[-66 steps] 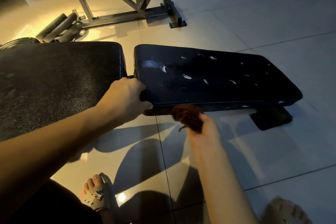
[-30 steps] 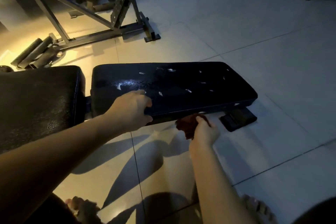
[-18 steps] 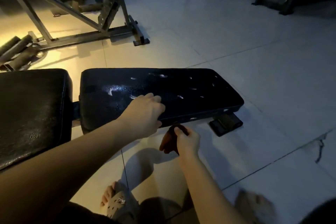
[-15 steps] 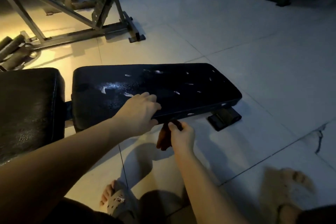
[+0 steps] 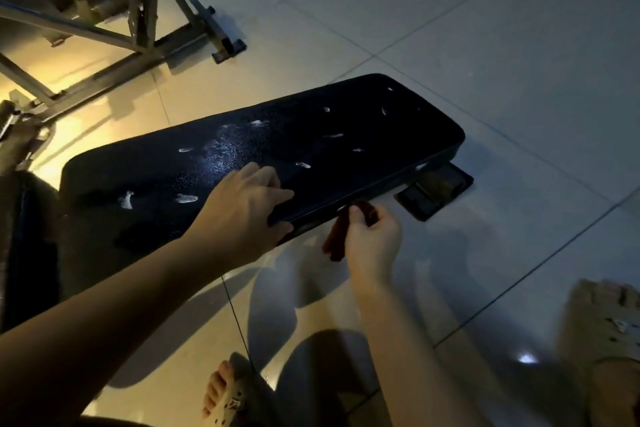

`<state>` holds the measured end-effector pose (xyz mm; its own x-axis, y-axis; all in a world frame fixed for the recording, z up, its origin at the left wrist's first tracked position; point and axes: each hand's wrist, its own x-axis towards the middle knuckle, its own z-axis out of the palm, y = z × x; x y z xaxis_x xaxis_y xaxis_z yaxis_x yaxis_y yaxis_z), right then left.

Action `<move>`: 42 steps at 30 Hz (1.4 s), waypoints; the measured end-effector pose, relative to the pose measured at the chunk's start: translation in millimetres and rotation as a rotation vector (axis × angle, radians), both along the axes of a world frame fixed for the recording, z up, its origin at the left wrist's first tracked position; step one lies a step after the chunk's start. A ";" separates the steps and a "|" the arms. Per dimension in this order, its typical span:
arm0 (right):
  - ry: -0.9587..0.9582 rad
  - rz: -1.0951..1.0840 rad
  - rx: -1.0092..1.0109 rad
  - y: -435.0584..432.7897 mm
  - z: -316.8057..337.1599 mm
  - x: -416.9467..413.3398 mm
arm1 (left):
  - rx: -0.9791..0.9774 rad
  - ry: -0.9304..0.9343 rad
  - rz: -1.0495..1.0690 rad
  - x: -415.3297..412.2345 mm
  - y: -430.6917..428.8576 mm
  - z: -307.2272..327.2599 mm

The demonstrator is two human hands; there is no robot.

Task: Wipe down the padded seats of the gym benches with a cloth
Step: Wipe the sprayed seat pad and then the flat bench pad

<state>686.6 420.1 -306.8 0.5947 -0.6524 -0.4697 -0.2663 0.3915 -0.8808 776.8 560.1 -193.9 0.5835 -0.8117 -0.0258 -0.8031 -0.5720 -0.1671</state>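
A long black padded bench seat (image 5: 346, 121) with worn white scuffs slants across the middle of the view. My left hand (image 5: 246, 208) grips its near edge, fingers on top and thumb underneath. Just to the right, my right hand (image 5: 372, 243) holds a dark reddish-brown cloth (image 5: 337, 236) against the underside of that same near edge. Most of the cloth is hidden behind my fingers. A second black padded section (image 5: 20, 246) lies at the far left.
A grey metal gym frame (image 5: 138, 10) stands at the upper left on the pale tiled floor (image 5: 485, 45). The bench's black foot (image 5: 434, 189) sticks out under the seat's right end. My sandalled feet show at the bottom (image 5: 225, 399) and lower right (image 5: 606, 340).
The view has tilted, so the seat now slants up to the right. My left hand has slid a little right along the near edge. My right hand stays under that edge with the cloth.
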 end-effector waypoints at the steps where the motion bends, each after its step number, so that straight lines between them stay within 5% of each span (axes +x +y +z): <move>1: -0.030 0.098 -0.001 17.1 3.6 -6.0 | 0.015 -0.005 -0.012 1.1 -3.7 1.2; 4: -0.107 0.214 -0.096 48.0 14.4 -19.1 | 0.060 0.012 -0.017 7.4 -8.7 3.5; 10: 0.035 -0.018 -0.173 -14.0 -5.9 1.7 | 0.019 0.047 -0.037 13.9 -18.3 0.7; 15: -0.196 0.188 -0.300 55.2 7.3 -17.3 | 0.027 0.098 -0.073 21.2 -20.6 6.3; 22: 0.085 -0.053 -0.213 -35.0 -11.3 6.0 | -0.002 0.086 -0.079 20.2 -20.1 4.4; 29: -0.181 0.116 -0.181 59.2 13.6 -15.8 | 0.010 0.140 -0.044 20.1 -19.2 8.1; 35: 0.053 -0.142 -0.022 -45.3 3.3 12.2 | -0.027 0.103 -0.016 11.1 -14.6 0.6; 40: -0.040 0.261 0.078 47.5 29.1 -14.5 | -0.056 0.105 -0.053 4.8 -2.2 -2.5; 42: -0.046 0.203 0.083 41.3 26.0 -13.0 | -0.058 0.115 -0.069 3.6 0.5 -3.1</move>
<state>673.6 461.4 -280.9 0.7320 -0.4776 -0.4859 -0.3068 0.4058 -0.8609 780.4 560.6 -197.0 0.5223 -0.8518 -0.0410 -0.8526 -0.5210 -0.0398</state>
